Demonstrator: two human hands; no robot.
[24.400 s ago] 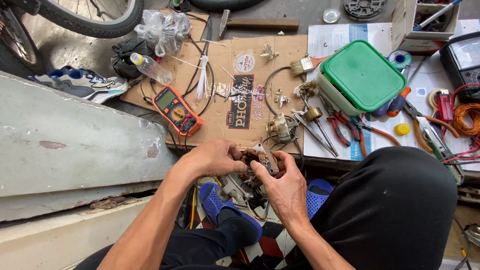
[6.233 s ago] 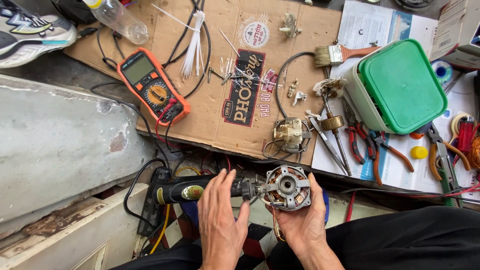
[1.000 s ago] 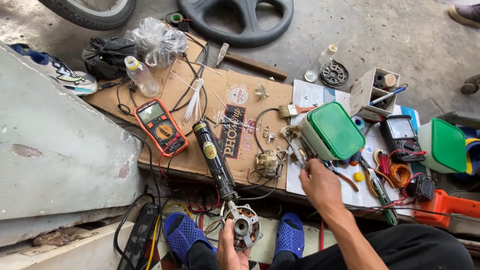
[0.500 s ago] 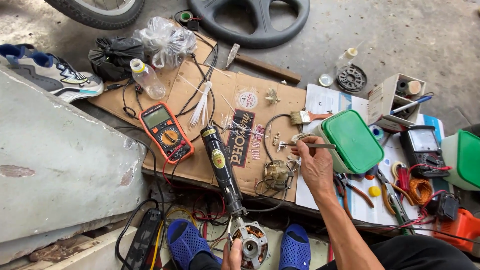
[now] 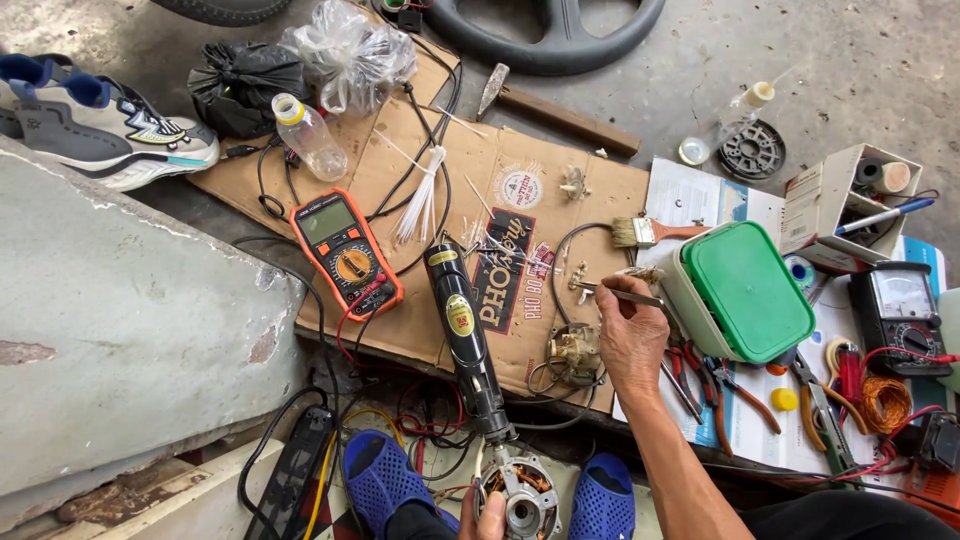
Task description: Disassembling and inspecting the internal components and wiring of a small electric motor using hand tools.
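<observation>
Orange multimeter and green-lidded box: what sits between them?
Head view: a black cylindrical tool lies between the orange multimeter and green-lidded box, plus printed cardboard and the right hand.

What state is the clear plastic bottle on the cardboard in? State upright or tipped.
Tipped. The clear plastic bottle lies on its side on the cardboard, its yellow cap pointing toward the black bag.

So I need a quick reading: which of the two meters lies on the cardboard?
The orange digital multimeter, left of the black tool. The black needle-dial meter sits far right on papers instead.
</observation>
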